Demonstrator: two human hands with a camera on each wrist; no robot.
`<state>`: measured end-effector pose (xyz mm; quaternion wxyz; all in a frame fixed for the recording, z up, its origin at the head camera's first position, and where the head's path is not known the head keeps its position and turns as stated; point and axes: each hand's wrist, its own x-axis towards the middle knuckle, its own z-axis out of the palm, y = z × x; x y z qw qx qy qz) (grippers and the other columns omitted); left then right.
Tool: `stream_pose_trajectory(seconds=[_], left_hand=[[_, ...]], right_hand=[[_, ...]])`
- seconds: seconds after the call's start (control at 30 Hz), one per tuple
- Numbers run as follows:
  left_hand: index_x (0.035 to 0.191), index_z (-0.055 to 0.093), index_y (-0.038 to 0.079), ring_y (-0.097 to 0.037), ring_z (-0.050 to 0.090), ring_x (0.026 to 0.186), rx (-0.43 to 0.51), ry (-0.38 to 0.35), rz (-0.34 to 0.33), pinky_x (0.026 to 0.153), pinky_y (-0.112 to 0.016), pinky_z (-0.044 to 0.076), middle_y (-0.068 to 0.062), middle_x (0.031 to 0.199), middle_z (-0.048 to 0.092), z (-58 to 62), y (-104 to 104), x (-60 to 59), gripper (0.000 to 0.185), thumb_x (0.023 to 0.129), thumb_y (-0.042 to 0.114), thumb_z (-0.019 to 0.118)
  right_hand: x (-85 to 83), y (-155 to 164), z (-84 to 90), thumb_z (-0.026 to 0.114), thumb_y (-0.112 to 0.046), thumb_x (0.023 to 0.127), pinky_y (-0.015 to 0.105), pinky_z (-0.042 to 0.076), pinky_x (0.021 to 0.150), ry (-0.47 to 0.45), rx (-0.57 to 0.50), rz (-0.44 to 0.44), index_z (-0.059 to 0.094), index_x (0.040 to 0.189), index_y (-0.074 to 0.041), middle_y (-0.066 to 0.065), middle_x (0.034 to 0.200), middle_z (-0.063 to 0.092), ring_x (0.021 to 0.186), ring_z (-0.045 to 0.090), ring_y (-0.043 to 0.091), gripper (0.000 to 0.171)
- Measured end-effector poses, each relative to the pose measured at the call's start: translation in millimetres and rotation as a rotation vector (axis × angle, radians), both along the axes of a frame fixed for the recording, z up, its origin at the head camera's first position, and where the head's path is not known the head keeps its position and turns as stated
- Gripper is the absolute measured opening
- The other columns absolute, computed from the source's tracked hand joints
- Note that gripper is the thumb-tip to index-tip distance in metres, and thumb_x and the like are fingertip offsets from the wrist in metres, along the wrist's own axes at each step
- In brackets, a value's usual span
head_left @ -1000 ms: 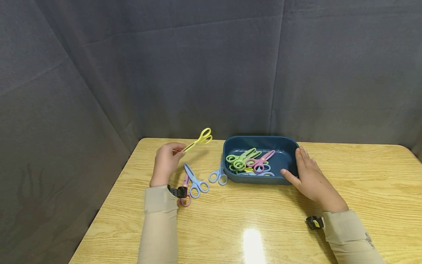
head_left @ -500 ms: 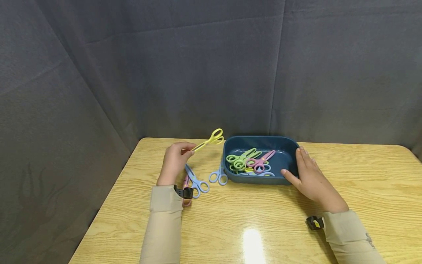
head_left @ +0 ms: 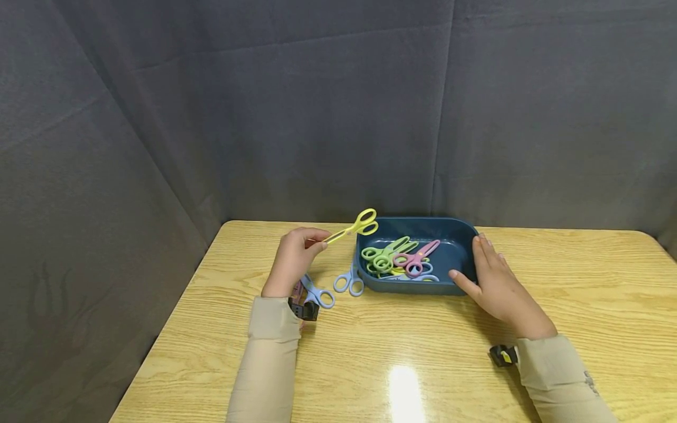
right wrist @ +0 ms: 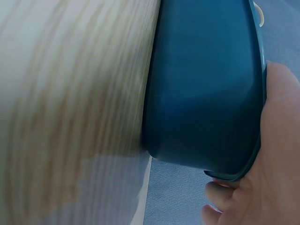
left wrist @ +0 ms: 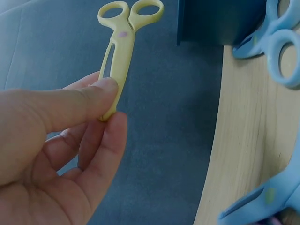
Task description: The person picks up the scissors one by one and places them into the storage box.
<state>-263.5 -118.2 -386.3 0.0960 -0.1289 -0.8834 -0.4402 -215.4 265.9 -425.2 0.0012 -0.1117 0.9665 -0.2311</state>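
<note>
While right hand [head_left: 494, 282] lies flat bracing the tray [head_left: 460, 282], left hand [head_left: 293, 258] pinching yellow scissors [head_left: 355, 227] should release them low, tray's 9 o'clock rim.

A small mark on the right sleeve [head_left: 591, 383] seems unreadable.

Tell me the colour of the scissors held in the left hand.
Pale yellow plastic scissors, pinched by the left hand; clearest in the left wrist view.
</note>
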Motion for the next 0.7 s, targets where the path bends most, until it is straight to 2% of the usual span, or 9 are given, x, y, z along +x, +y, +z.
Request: stream_pose_trajectory(seconds=[0.2,0.53,0.7], left_hand=[[0.116,0.077,0.005,-0.025,0.068,0.093,-0.006,-0.026,-0.022,0.081,-0.04,0.056,-0.01,0.107,0.074,-1.1,7,-0.2,0.023,0.094,0.002,0.07],[0.111,0.078,0.003,-0.026,0.067,0.096,-0.018,-0.001,-0.079,0.085,-0.039,0.055,-0.011,0.111,0.073,-1.3,21,2.4,0.02,0.092,0.0,0.071],[0.112,0.078,0.006,-0.024,0.066,0.097,-0.024,-0.023,-0.111,0.085,-0.038,0.055,-0.009,0.111,0.072,-4.3,27,3.3,0.021,0.094,0.001,0.07]], right_hand=[[0.3,0,0.0,0.047,-0.058,0.103,0.061,0.003,0.12,0.002,-0.002,0.0,-0.001,0.157,0.011,0.033,0.164,-0.002,0.151,0.001,0.049,0.1],[-0.8,0,0.5,0.047,-0.058,0.103,0.061,0.003,0.12,0.003,0.0,0.002,-0.001,0.157,0.011,0.032,0.164,-0.003,0.152,0.0,0.048,0.1],[-0.3,0,-0.2,0.047,-0.057,0.103,0.061,0.003,0.121,0.001,-0.001,0.002,-0.002,0.157,0.011,0.032,0.164,-0.003,0.152,0.0,0.048,0.099]])
